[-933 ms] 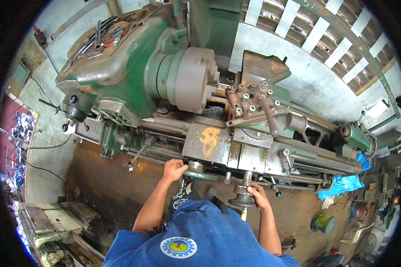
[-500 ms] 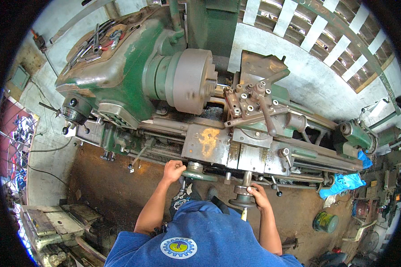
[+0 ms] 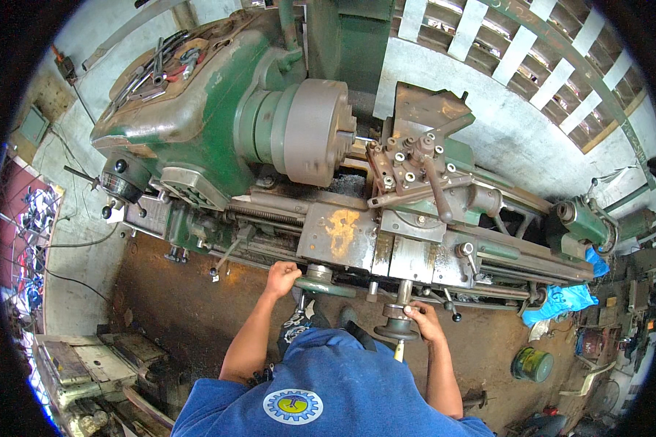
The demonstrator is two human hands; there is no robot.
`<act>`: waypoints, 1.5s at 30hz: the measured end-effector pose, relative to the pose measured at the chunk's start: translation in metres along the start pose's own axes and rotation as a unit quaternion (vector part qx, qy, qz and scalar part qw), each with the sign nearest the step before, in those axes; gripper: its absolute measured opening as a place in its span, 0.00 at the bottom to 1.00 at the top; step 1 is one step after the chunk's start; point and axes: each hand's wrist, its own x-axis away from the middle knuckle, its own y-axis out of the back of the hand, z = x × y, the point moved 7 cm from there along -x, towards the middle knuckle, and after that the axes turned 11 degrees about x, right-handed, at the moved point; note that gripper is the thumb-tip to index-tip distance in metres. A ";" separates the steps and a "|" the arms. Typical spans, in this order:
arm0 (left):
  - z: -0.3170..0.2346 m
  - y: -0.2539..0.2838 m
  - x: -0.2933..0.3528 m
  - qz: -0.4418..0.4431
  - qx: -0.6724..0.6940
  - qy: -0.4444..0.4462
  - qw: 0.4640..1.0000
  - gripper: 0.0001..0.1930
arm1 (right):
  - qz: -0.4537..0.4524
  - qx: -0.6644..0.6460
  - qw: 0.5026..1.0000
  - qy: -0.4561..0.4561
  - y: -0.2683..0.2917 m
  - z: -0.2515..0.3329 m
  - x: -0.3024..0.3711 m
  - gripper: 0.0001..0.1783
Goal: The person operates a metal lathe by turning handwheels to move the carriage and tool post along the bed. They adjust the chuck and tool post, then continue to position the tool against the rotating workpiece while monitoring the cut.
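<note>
My left hand (image 3: 283,278) is closed on the rim of a green carriage handwheel (image 3: 328,288) at the front of a large green lathe. Over to the right, my right hand (image 3: 423,320) has its fingers closed around the edge of a smaller dark metal handwheel (image 3: 396,329). Behind the hands lies the carriage (image 3: 339,237), its grey top patched with yellow. Above it stands the tool post (image 3: 413,162), with several bolts and a long lever. A thick grey chuck (image 3: 317,131) faces the tool post, a thin rod jutting from its jaws.
Wrenches and other hand tools (image 3: 160,69) lie on the headstock (image 3: 175,120). The tailstock (image 3: 579,224) stands at the bed's right end, near blue plastic (image 3: 561,302). A greenish bucket (image 3: 532,364) is on the floor at right. Old metal equipment (image 3: 87,371) sits at lower left.
The jaws on the chuck's face appear at a different angle. My left hand has shifted very slightly on the handwheel rim; my right hand stays in place.
</note>
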 end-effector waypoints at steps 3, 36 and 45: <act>0.004 0.001 -0.002 -0.005 -0.020 -0.020 1.000 0.13 | -0.007 0.017 1.000 -0.001 0.003 0.001 0.001 0.30; 0.024 0.003 -0.009 0.016 0.085 -0.045 0.995 0.11 | 0.022 -0.056 0.998 -0.002 -0.005 -0.005 -0.003 0.27; 0.032 0.003 -0.009 0.035 0.105 -0.022 0.994 0.12 | 0.008 -0.039 0.999 0.001 -0.004 -0.010 -0.004 0.29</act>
